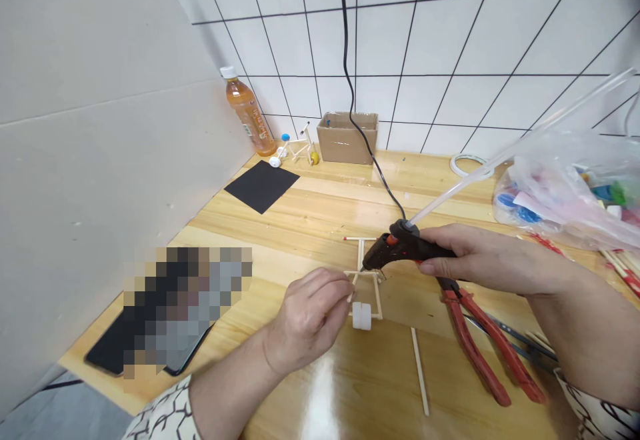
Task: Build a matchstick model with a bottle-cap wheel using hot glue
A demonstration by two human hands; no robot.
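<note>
A person works over a wooden tabletop (325, 213), its far edge against white tiles. Near the middle, toward the near edge, sits a small frame of pale sticks (379, 297) with a white roller (362, 316) at its near end. The left hand (313, 310) pinches a stick at the frame's left side, fingers closed together and hiding part of it. The right hand's (490, 260) fingers curl around the handle of a black glue gun (400, 248), nozzle at the frame's crossbar; a long clear glue stick (500, 160) juts from its back.

I see lettering on the label of an amber drink bottle (250, 117) at the far left corner, but cannot read it. Beside it stand a little stick model (299, 150) and a plain cardboard box (345, 143); a black sheet (261, 187) lies nearer.

Along the left edge are two phones (107, 343), their screens blurred out. Red-handled pliers (473, 343) lie below the right hand, whose forearm partly covers a metal tool. A bulging plastic bag (575, 200) crowds the far right.
</note>
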